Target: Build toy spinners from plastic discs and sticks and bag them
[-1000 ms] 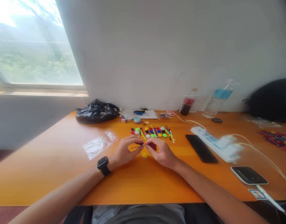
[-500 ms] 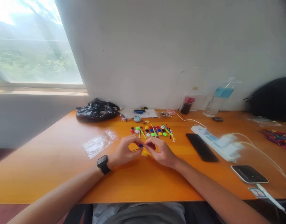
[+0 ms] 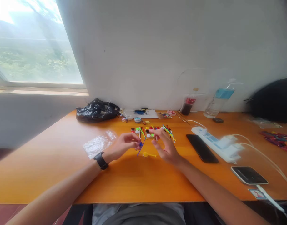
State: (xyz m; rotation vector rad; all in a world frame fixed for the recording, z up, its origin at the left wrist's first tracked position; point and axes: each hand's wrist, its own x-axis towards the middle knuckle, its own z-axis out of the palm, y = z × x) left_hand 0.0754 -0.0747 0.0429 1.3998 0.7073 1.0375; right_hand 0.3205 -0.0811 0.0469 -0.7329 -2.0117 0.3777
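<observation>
My left hand [image 3: 125,144], with a black watch [image 3: 101,161] on its wrist, pinches a blue plastic stick with a round blue disc [image 3: 141,145] on it between thumb and fingertips. The stick slants upward to the right. Fingers apart and with nothing in them, my right hand [image 3: 166,147] hovers over several coloured round discs [image 3: 148,135] and thin plastic sticks [image 3: 171,133], hiding part of them. A yellow disc with a yellow stick [image 3: 148,154] lies on the table between my hands.
A clear plastic bag [image 3: 99,145] lies left of my left hand, with a black bag [image 3: 96,111] behind it. To the right are a black phone [image 3: 201,148], a white power strip [image 3: 215,142] with cables, and a second device [image 3: 249,175]. Bottles [image 3: 218,100] stand by the wall.
My right hand has let go of the blue piece and moved right and slightly up, its fingers opening. The left hand keeps the blue piece, now turned upright and more visible.
</observation>
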